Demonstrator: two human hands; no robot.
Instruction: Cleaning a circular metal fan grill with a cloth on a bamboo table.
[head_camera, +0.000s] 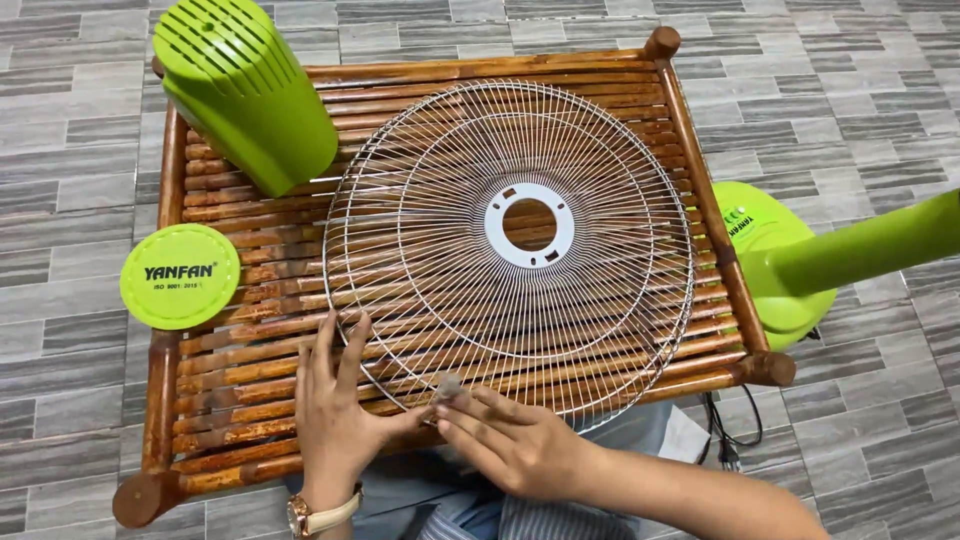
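Lying flat on the bamboo worktop (690, 120), the wire fan guard (420, 200) looks light, springy, easily bent; best held at the rim. Left hand (335, 410) rests open, fingers spread on the near rim wires. Right hand (510, 440) pinches a small grey piece (449, 388) at the rim, too blurred to identify. Green motor housing (245, 90), disc (180, 276) and stand (800, 265) are partly cut off.

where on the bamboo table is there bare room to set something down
Bare slats lie on the bamboo table at its near-left corner, below the green disc, and along the far edge behind the wire fan guard. The centre is crowded; both hands meet at the guard's near rim.
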